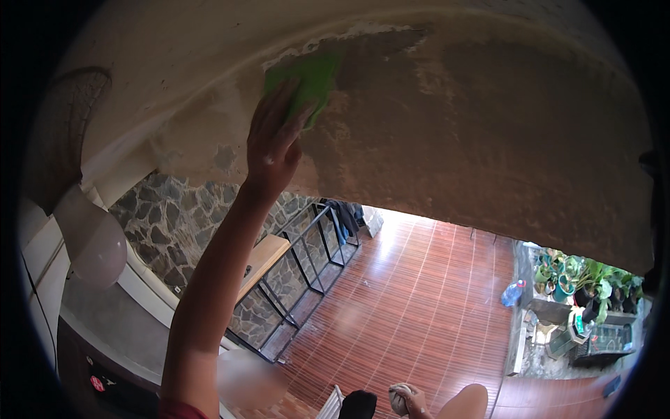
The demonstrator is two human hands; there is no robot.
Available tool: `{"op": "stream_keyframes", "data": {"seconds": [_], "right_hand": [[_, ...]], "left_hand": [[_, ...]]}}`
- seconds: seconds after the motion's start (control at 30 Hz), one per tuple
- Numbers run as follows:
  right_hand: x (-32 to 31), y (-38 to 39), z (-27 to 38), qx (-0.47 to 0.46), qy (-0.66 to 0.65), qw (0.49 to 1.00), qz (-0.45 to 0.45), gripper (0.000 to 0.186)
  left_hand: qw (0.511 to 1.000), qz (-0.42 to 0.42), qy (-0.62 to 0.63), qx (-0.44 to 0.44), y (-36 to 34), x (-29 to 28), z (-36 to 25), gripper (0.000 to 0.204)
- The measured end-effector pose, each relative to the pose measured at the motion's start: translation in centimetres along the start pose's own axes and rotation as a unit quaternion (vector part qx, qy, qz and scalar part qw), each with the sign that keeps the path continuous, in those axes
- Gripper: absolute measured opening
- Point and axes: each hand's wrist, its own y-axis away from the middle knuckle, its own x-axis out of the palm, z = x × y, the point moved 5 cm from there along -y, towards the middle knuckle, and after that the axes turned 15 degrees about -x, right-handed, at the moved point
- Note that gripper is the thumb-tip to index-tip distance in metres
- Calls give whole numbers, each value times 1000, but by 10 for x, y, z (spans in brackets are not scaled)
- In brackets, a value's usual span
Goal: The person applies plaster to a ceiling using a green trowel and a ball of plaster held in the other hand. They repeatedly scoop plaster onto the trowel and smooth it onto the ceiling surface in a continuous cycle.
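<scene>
My left arm reaches up from the lower left. With its fingers extended, my left hand [276, 133] presses a thin, flat green sheet [317, 73] against a brown, patchy plastered surface [481, 133]. The sheet lies close to a rough, pale, flaking edge [356, 31] along the top of that surface. Its exact kind cannot be made out. Low in the picture, near a bent knee [466, 403], my right hand [417, 403] is closed around a greyish lump [399, 397], perhaps a crumpled cloth or putty.
Below the plastered surface stretches a reddish-brown tiled floor [405, 300]. A black metal frame [296, 307] with a wooden board [265, 262] stands by a stone-clad wall [164, 216]. At left hangs a pale rounded lamp [98, 244]. Potted plants [579, 276] are at right.
</scene>
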Motion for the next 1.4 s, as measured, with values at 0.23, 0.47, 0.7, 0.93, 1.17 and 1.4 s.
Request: {"op": "stream_keyframes", "data": {"seconds": [0.23,0.47,0.7,0.93,1.17,1.4], "right_hand": [[-28,-9,-30,16,-22,998,-59,21],[-29,-15,-34,16,-9,999,-41,20],[-17,-2,-6,-14,-16,999,-28,21],[-31,-15,-25,-8,-82,994,-76,21],[-26,-7,11,-26,-179,982,-52,43],[-3,6,157,-143,-222,965,10,46]], "left_hand": [[999,40,5,-23,-4,37,-7,75],[997,77,-2,-5,28,49,-22,77],[991,131,18,17,57,19,-23,73],[870,-96,136,-464,96,-49,-18,46],[534,12,435,-725,164,-78,-111,57],[200,208,500,-817,229,-72,-182,58]]}}
